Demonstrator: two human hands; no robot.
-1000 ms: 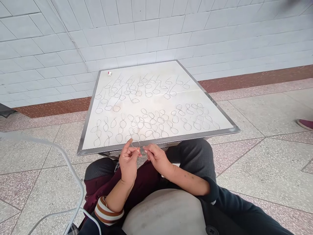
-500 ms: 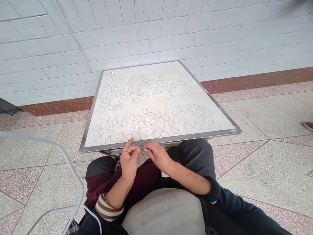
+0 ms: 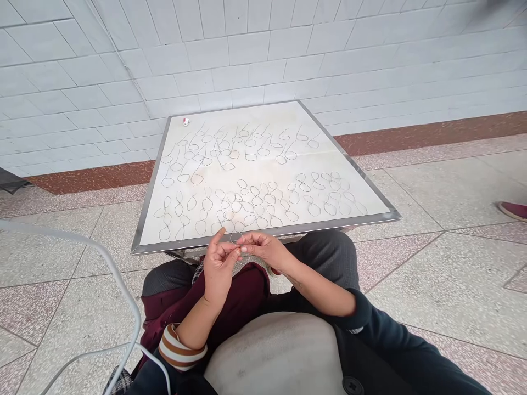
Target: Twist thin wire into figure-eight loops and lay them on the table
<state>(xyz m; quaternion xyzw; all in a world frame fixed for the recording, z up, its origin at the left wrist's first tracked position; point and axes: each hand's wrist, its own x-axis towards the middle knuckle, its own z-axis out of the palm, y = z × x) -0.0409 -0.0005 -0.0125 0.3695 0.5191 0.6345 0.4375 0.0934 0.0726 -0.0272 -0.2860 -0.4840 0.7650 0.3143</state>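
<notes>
Over the near edge of the white table (image 3: 263,170), a thin looped wire (image 3: 236,237) is pinched at its middle between my two hands. My left hand (image 3: 220,266) grips it with thumb and fingertips, the index finger raised. From the right, my right hand (image 3: 267,251) holds the same wire, its fingertips touching those of the left. One loop shows above the fingers, and a fainter one hangs below. Just beyond my hands lie several figure-eight wires (image 3: 313,209) in loose rows. Farther back are several wires with one loop and a straight tail (image 3: 227,166).
A small white and red object (image 3: 186,122) sits at the table's far left corner. The table's metal rim (image 3: 362,220) is close to my knees. A pale curved tube (image 3: 111,263) rises at lower left. Someone's shoe (image 3: 513,210) shows at the right edge.
My right hand has moved left and closed up against my left fingertips. The wire now shows a loop above and another below the fingers. The view has shifted slightly.
</notes>
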